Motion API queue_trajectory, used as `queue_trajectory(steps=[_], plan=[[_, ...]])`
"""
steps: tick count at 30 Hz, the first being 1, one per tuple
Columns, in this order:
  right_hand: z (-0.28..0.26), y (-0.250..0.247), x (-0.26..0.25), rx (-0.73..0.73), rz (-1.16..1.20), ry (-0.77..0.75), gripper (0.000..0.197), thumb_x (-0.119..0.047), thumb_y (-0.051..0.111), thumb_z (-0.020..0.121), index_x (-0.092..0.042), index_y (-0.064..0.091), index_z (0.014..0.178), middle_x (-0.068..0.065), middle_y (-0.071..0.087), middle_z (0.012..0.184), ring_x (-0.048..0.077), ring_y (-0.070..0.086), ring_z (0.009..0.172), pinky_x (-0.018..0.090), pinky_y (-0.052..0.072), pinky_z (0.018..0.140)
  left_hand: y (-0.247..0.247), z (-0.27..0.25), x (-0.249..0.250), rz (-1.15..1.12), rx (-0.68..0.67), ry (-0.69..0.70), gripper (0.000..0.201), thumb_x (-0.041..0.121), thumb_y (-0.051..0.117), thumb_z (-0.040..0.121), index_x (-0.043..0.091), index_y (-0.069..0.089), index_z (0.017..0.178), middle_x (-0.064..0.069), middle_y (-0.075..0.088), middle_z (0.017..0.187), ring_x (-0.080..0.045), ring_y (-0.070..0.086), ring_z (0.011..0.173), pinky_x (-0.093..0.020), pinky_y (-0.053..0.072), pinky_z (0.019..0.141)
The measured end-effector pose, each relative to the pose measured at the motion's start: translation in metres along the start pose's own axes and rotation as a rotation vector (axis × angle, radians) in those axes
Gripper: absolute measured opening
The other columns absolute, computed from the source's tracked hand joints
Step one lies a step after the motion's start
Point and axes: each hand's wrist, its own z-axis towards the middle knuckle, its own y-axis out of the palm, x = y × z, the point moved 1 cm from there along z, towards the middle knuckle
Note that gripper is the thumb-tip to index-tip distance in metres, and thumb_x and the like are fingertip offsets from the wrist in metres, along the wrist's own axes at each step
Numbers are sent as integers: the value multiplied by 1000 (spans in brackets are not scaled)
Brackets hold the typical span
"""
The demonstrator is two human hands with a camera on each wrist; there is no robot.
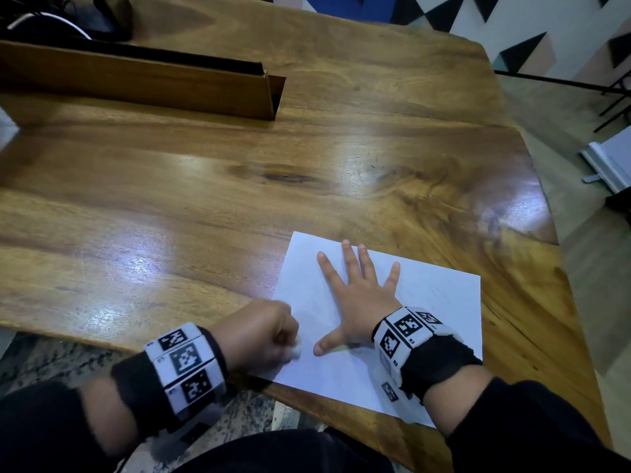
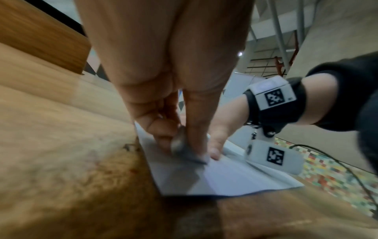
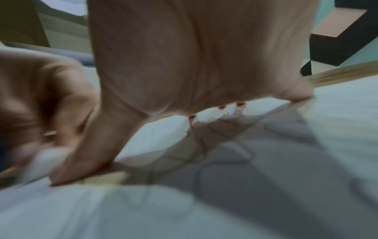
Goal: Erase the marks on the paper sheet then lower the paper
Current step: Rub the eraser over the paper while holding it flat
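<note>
A white paper sheet lies flat at the near right corner of the wooden table. My right hand presses on it palm down with fingers spread. My left hand is curled round a small white eraser whose tip touches the paper's left part, just beside my right thumb. In the left wrist view the fingers pinch the eraser against the paper. Faint pencil lines show on the paper under my right hand. A yellowish pencil lies under that thumb.
A long wooden divider stands across the far left of the table. Dark cables and gear sit behind it. The table's near edge runs just below the paper. Patterned floor lies beyond it.
</note>
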Motion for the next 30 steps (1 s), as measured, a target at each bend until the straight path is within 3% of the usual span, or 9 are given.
queue_trajectory(steps=[2,6,8,11,13,16,21,27,30], plan=[[0,0,-1,-2,0,1,143,-78,69,54,-34,-37,140,6,-49,145,30,-42,135,73,-15,101,-4,1,1,10,-76,-4,15,26,72,71,12,68,74,-5,67,84,-14,56,73,-20,35,58],[0,0,-1,-11,-1,6,143,-78,69,55,-35,-37,140,6,-49,145,30,-42,135,73,-14,101,-13,19,6,26,154,-33,14,23,66,77,9,66,76,11,44,65,-8,42,60,-14,28,52],[0,-1,-1,-14,1,3,143,-77,70,55,-34,-37,140,6,-49,145,30,-42,135,74,-14,101,-6,12,6,35,67,17,15,24,66,77,10,65,73,10,43,66,-10,45,64,-18,28,52],[0,0,-2,-8,-1,4,143,-78,69,54,-34,-36,140,6,-48,145,30,-42,135,74,-14,101,-1,1,8,30,-132,20,14,26,70,74,13,68,78,1,63,84,-14,58,79,-15,35,58],[0,0,-1,-9,-4,5,143,-78,69,54,-35,-37,140,6,-49,145,30,-42,135,74,-14,101,-7,12,9,55,-34,-11,16,26,69,75,12,67,81,-3,64,87,-19,58,83,-22,33,62],[0,0,-1,-16,-1,5,144,-78,70,53,-35,-37,140,5,-49,144,30,-42,135,74,-13,101,-11,26,9,38,172,-26,14,23,65,78,9,64,79,5,47,73,-16,48,75,-23,29,63],[0,0,-1,-11,1,4,144,-78,70,53,-35,-37,140,5,-49,145,30,-42,135,74,-14,101,-1,8,3,82,-70,9,18,29,69,74,13,67,79,-5,62,87,-19,57,81,-21,30,63],[1,0,-2,-7,7,11,143,-76,71,54,-36,-36,140,5,-49,145,30,-42,135,73,-14,101,-8,31,10,99,193,1,8,17,60,81,9,60,78,1,45,82,-25,54,82,-27,34,65],[1,1,-1,-6,7,13,143,-77,71,54,-35,-37,140,5,-49,145,29,-43,135,73,-15,102,6,14,7,109,60,71,11,20,60,80,10,60,75,0,45,81,-24,52,78,-25,30,63]])
